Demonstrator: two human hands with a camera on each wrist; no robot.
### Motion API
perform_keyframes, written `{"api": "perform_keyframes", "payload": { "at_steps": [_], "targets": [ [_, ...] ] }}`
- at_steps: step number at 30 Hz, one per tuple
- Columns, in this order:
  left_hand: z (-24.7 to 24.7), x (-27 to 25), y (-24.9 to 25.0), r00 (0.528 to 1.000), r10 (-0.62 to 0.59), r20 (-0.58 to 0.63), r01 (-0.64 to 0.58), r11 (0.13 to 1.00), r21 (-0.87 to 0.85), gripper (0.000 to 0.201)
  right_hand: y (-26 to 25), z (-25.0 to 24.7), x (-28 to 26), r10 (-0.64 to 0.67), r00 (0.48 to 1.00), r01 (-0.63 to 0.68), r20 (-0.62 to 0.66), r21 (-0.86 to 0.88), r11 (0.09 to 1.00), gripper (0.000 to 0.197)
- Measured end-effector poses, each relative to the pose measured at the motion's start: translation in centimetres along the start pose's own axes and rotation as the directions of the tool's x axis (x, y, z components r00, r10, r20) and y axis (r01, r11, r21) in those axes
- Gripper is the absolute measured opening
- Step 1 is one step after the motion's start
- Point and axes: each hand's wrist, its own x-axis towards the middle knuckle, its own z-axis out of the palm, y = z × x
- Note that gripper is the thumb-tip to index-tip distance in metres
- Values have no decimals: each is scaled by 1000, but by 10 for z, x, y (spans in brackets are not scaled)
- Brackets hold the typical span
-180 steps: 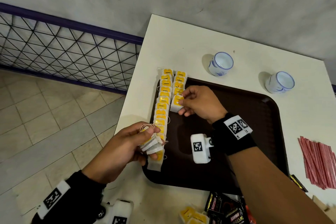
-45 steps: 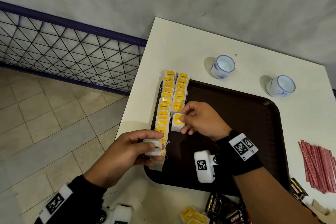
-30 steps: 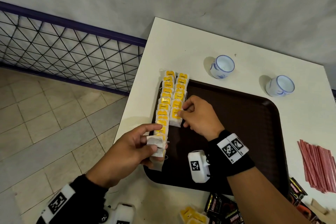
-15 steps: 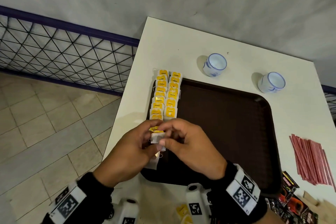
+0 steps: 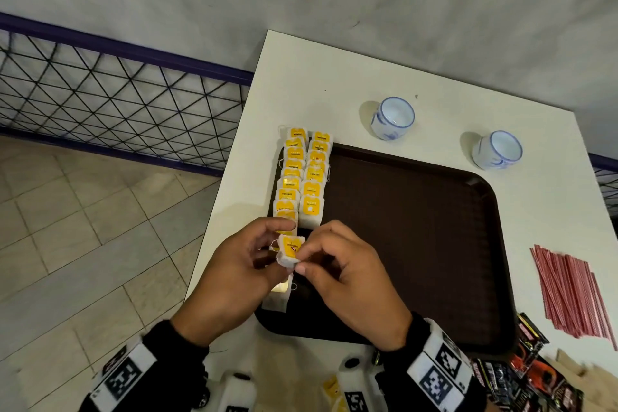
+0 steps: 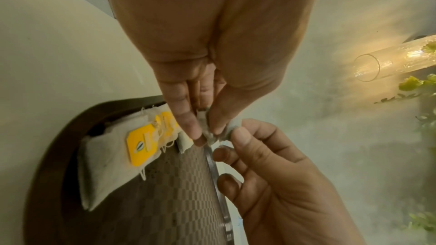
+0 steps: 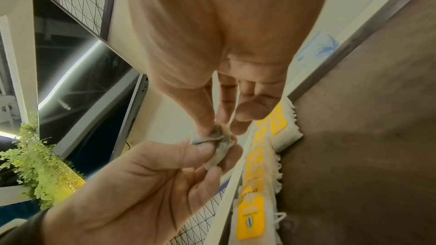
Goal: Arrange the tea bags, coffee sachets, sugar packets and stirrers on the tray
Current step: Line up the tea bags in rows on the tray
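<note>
A dark brown tray (image 5: pixel 418 227) lies on the white table (image 5: pixel 317 77). Two rows of tea bags with yellow tags (image 5: pixel 302 174) run along its left edge, also seen as tea bags (image 7: pixel 254 189) and tea bags (image 6: pixel 132 146). Above the tray's near left corner both hands meet on one tea bag (image 5: pixel 290 251). My left hand (image 5: pixel 267 257) pinches it between thumb and fingers; my right hand (image 5: pixel 309 256) pinches its other side. That tea bag (image 6: pixel 212 129) looks crumpled between the fingertips, as does the tea bag (image 7: pixel 219 141) in the right wrist view.
Two white-and-blue cups (image 5: pixel 393 117) (image 5: pixel 498 149) stand behind the tray. Red stirrers (image 5: pixel 572 291) lie in a pile at the right. Dark coffee sachets (image 5: pixel 531 375) sit at the near right, more tea bags (image 5: pixel 334 391) at the near edge. A wire fence (image 5: pixel 117 104) borders the left.
My right hand left the second row, where it set a tea bag, and came back to my left hand. Both now pinch one tea bag from the left hand's stack.
</note>
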Motion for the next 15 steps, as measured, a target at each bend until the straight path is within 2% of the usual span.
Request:
{"api": "perform_keyframes", "payload": {
  "at_steps": [5, 10, 13, 15],
  "targets": [
    [-2, -5, 4, 994, 1, 112, 6, 998, -67, 51, 3, 2, 2, 44, 999, -44, -30, -10, 999, 12],
    [-2, -3, 3, 997, 16, 82, -10, 997, -74, 43, 0, -4, 6, 73, 997, -71, -37, 64, 995, 8],
    [-3, -3, 1, 995, 24, 92, -21, 999, -38, 45, 3, -5, 8, 168, 984, -162, -51, 112, 980, 20],
    [-3, -3, 2, 993, 20, 113, -17, 1000, -25, 48, 4, -4, 9, 208, 978, -203, -23, 140, 969, 21]
  ]
}}
